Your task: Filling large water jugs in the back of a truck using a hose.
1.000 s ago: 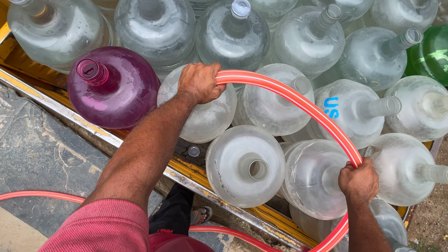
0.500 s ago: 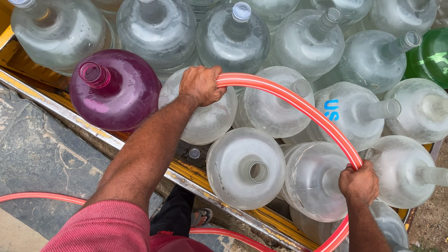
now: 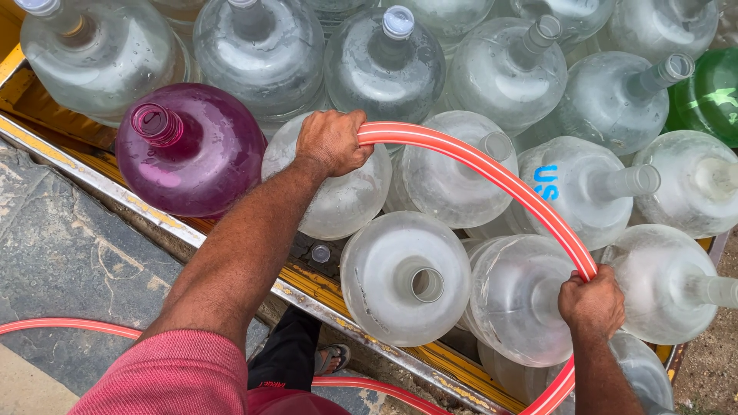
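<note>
Both hands clamp the red hose (image 3: 492,170): left hand (image 3: 332,142) at its end over a clear jug (image 3: 338,192), right hand (image 3: 592,303) farther along. The nozzle could slip off the mouth and spill onto the yellow cart rail (image 3: 231,246).

A yellow metal cart bed (image 3: 46,115) with a scuffed silver edge rail (image 3: 100,184) is seen carrying a tight crowd of large round clear plastic water jugs (image 3: 403,277), most lying tilted with their necks pointing up and to the right, each touching its neighbours. Among them a round magenta plastic jug (image 3: 192,150) is set at the rail's near edge, and a green plastic jug (image 3: 711,96) is wedged at the far right side. A small clear cap (image 3: 320,253) is lodged on the bed between the jugs, just beside the rail.
</note>
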